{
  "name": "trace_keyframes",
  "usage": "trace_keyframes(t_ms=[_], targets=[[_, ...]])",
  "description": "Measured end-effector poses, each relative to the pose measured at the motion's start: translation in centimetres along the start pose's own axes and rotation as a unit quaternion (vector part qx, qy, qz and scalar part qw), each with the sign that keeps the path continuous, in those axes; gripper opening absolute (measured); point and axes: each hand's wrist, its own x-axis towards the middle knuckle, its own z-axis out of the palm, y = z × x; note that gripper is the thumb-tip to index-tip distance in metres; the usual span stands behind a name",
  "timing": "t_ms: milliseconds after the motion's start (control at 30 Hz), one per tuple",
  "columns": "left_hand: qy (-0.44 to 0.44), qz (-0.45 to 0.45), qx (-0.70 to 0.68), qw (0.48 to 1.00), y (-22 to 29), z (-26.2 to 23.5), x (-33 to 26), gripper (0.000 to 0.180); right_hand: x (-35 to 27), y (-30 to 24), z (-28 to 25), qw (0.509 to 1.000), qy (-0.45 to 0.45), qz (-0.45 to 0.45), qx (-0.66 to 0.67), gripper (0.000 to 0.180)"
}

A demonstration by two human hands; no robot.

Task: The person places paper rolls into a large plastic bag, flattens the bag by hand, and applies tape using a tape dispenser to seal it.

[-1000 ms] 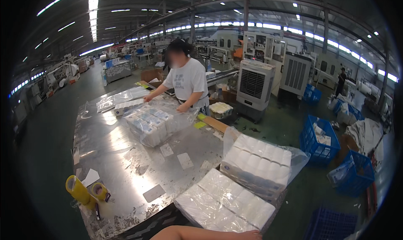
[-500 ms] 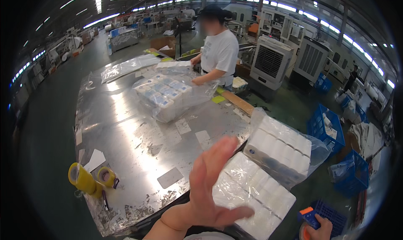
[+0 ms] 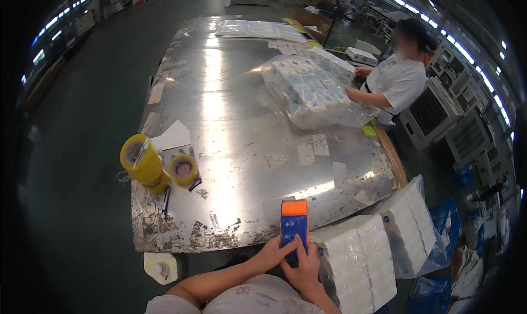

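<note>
A blue and orange tape dispenser (image 3: 294, 226) is held upright in front of my body, at the near edge of the metal table (image 3: 236, 143). My right hand (image 3: 305, 265) wraps around its lower part, with a finger lying up along the blue body. From the left, my left hand (image 3: 272, 253) closes against the dispenser's lower side, its fingertips partly hidden. Just right of my hands sits a clear-wrapped pack of white rolls (image 3: 359, 251), with a second wrapped pack (image 3: 406, 223) beyond it.
Stacked yellow tape rolls (image 3: 141, 159) and a single tape roll (image 3: 184, 169) stand at the table's left. A co-worker (image 3: 398, 83) handles a large bagged bundle (image 3: 310, 91) at the far right. A whitish jug (image 3: 161, 268) is below the near-left edge; blue crates (image 3: 447, 226) stand right.
My right hand has brought the tape dispenser from the lower right to the table's near edge. My left hand has come down from its raised, spread pose onto the dispenser. The view has turned right-to-left.
</note>
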Motion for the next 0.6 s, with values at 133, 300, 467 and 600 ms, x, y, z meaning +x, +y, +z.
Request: trace_keyframes(t_ms=[133,300,467,600], targets=[[0.166,0.118,0.169,0.964,2.4,-7.4,-2.9,0.035,1.2,-1.1,4.0,0.989,-0.098,-0.088,0.065,0.063],[0.323,0.119,0.516,0.784,3.6,-14.9,-5.9,0.033,-0.6,0.8,6.6,0.984,-0.15,0.002,0.098,0.044],[0.335,0.165,0.679,0.632,1.2,-19.9,-4.4,0.034,-2.0,3.1,6.8,0.966,-0.072,0.164,0.185,0.031],[0.313,0.184,0.681,0.636,3.0,-18.0,-1.9,0.054,-2.2,4.5,8.9,0.933,-0.073,0.236,0.262,0.027]])
